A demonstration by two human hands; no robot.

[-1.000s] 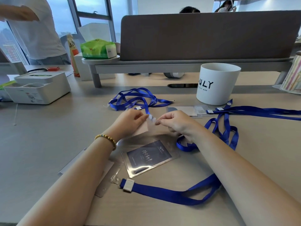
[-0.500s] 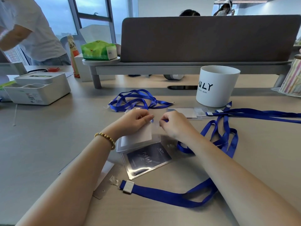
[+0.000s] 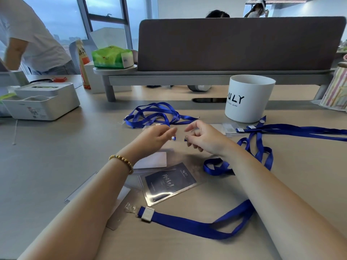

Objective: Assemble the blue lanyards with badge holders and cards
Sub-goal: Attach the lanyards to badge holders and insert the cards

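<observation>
Blue lanyard (image 3: 189,225) ribbon is soft and light; take its stiff white clasp (image 3: 148,214). Left hand (image 3: 156,136) and right hand (image 3: 203,138) each seem to pinch a small clip end, blurred.

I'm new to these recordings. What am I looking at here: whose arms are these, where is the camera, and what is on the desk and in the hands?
No machine here: a person wears a camera on the head, looking down at their own two hands. The left hand and right hand are raised over the desk, each seeming to pinch a small clasp piece with a bit of blue; the detail is too small to be sure. Below them lies a clear badge holder with a dark card inside, a white card, and a blue lanyard with its clip. More lanyards and a white cup sit further back.
</observation>
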